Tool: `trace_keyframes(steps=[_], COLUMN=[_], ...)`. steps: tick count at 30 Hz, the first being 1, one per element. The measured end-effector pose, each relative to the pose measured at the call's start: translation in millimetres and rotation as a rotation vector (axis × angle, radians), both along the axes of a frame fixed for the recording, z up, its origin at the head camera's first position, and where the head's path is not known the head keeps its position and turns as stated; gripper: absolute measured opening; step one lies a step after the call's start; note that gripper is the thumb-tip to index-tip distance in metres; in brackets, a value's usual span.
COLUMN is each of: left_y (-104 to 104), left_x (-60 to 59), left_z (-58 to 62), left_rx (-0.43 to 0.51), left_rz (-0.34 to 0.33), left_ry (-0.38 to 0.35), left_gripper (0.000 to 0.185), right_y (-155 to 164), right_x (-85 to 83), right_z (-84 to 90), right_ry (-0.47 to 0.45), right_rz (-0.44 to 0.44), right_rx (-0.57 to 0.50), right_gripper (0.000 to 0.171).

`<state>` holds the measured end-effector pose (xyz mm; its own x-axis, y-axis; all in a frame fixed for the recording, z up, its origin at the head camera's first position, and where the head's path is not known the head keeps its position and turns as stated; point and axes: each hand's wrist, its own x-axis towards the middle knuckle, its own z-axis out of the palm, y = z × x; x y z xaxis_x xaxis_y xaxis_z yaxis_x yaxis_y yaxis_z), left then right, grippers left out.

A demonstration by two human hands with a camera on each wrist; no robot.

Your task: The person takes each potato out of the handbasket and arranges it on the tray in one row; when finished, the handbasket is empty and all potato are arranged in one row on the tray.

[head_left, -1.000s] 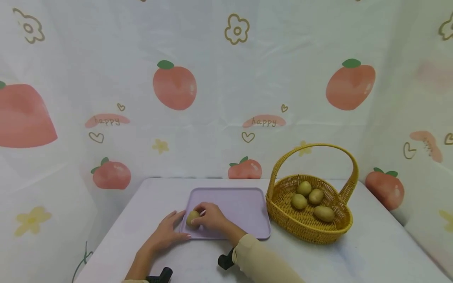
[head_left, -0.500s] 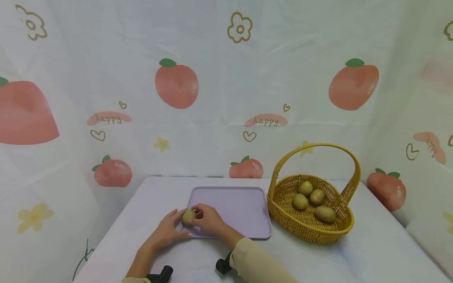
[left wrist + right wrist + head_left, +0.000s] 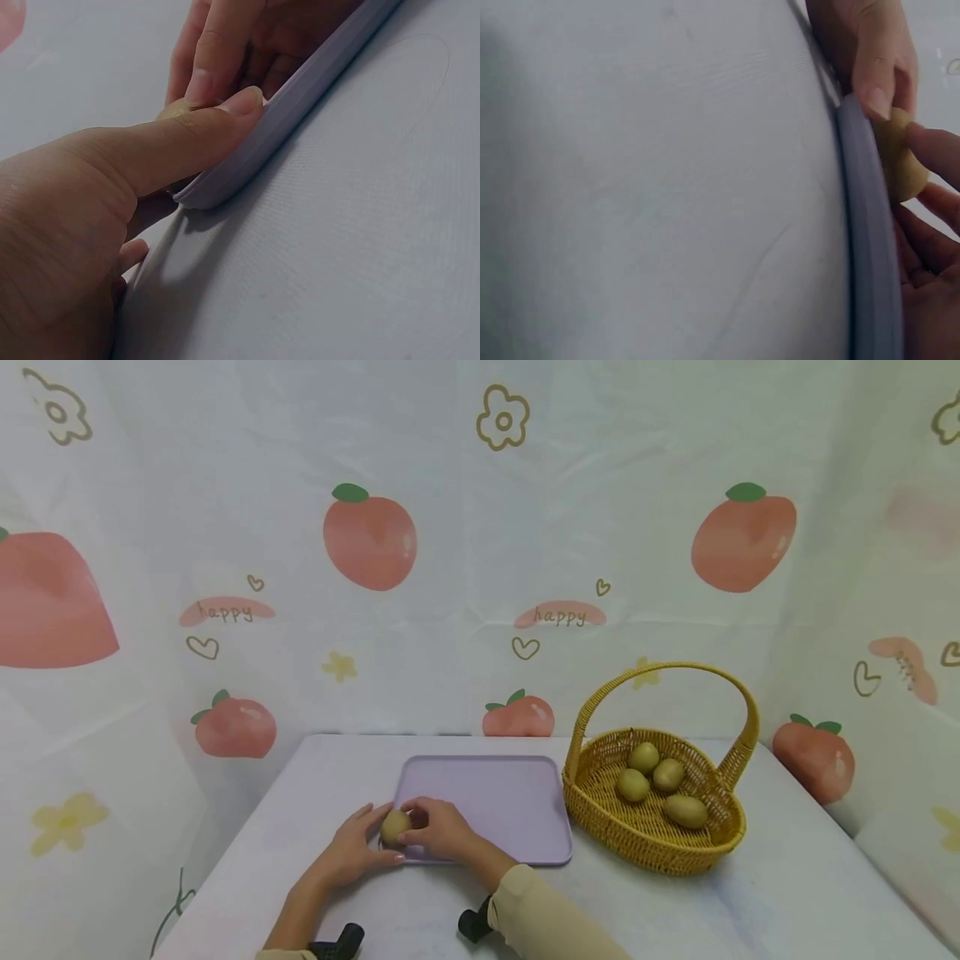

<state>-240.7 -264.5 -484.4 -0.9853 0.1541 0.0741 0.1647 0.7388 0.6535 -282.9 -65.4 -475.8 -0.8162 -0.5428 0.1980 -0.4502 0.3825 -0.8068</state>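
Note:
In the head view my right hand (image 3: 442, 829) pinches a potato (image 3: 394, 828) between thumb and fingers, at the left end of a flat lilac tray (image 3: 487, 758). My left hand (image 3: 356, 852) lies around the tray's near left corner, its thumb along the front rim and its fingers by the left side, close to the potato. The left wrist view has the left thumb straight against the tray rim (image 3: 247, 154), with most fingers hidden. From the right wrist, the potato (image 3: 901, 161) shows just inside the rim, between both hands.
Right of the tray stands a yellow wicker basket (image 3: 652, 858) with a tall arched handle. Several potatoes lie in it, one of them a longer potato (image 3: 686, 812) near the front. A white table (image 3: 787, 860) carries everything, and a fruit-print curtain (image 3: 450, 677) hangs behind.
My right hand has shifted the potato a little leftward, toward the tray's left edge and the left hand. My left hand has stayed at the corner. Basket and tray look unmoved.

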Motion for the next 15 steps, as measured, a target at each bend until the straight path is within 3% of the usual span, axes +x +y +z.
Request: trace_keyframes(steps=[7,15], left_y=[-1,0], left_x=[1.0,-1.5], left_z=[-2.0,-0.6], left_rx=[-0.008,-0.016], left_rz=[0.007,0.018], left_ry=[0.007,0.000], left_gripper=[0.092,0.093], right_y=[21,66], right_x=[2.5,7.5], right_z=[6.5,20.3], right_ry=[-0.012,-0.019], right_rz=[0.013,-0.030], right_rx=[0.041,0.037], right_gripper=[0.044,0.039])
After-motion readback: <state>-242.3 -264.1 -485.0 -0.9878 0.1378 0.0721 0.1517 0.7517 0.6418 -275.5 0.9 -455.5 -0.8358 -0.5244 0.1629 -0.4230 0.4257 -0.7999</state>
